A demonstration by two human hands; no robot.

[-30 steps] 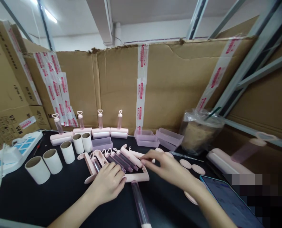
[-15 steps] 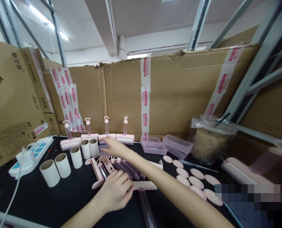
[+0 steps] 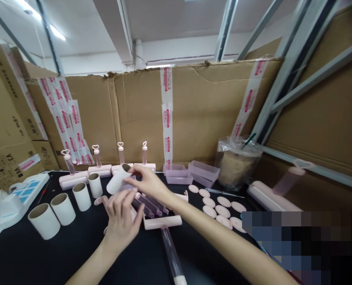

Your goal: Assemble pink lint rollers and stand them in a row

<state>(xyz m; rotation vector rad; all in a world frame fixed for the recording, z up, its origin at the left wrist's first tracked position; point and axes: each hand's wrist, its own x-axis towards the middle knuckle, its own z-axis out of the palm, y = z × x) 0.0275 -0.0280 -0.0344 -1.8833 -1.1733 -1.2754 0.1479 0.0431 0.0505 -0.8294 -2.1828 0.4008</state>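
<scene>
1. Since half a second ago, one white paper roll [image 3: 115, 183] has left its standing place and tipped over in my right hand [image 3: 150, 183]; my left hand [image 3: 122, 215] has come off the pink roller frame [image 3: 164, 223].
2. Right fingers: pinching the roll at its open rim. Left fingers: spread and loosely curled, apparently grasping nothing; whether they brush the pink parts under them, I cannot tell.
3. The roll is beyond my left fingertips and slightly to their left, near but seemingly apart. Its long axis slants, open end up and rightward, toward my right hand, which is the nearer one. My right forearm reaches across from the right.
4. The frame lies nearer me, right of my left hand, its bar crosswise and its translucent handle [image 3: 170, 251] pointing toward me.
5. Four standing rolls [image 3: 63, 209] line the left side.
6. Hidden: pink pieces beneath my left palm, and parts of the finished-looking rollers [image 3: 73, 180] behind the roll and right hand. The handle's capped end is cut off below; blocky pixels mask the lower right.
</scene>
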